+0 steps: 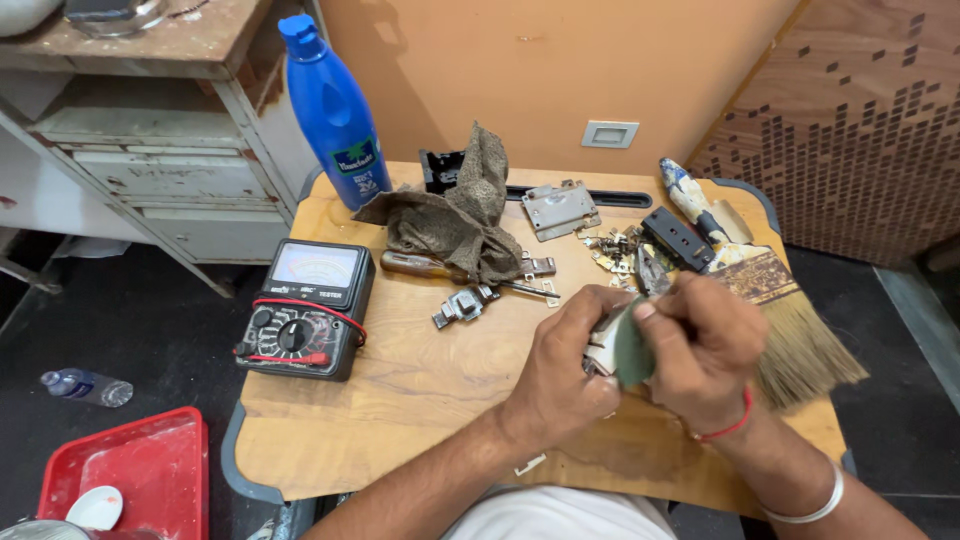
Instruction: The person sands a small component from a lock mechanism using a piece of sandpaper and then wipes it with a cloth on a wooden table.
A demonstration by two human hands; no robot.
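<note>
Head view. Left hand (pixel 560 375): fingers curled shut around a small white part (pixel 601 348), held just above the wooden table (pixel 400 400), right of centre. Right hand (pixel 705 345): fingers pinched together on a green abrasive pad (pixel 632 350), pressed against the white part. Just beside the right hand: wide paintbrush (pixel 770 290). Behind the hands: loose metal fittings (pixel 612 250), metal plate (pixel 560 208), brown rag (pixel 455 215), screwdriver (pixel 425 266). Left side of table: analogue multimeter (pixel 305 310), blue bottle (pixel 335 110). Floor, lower left: red tray (pixel 150 465).

Both hands grip small white part (pixel 603 348) w/ green pad (pixel 632 352) over wooden table (pixel 420 380).
</note>
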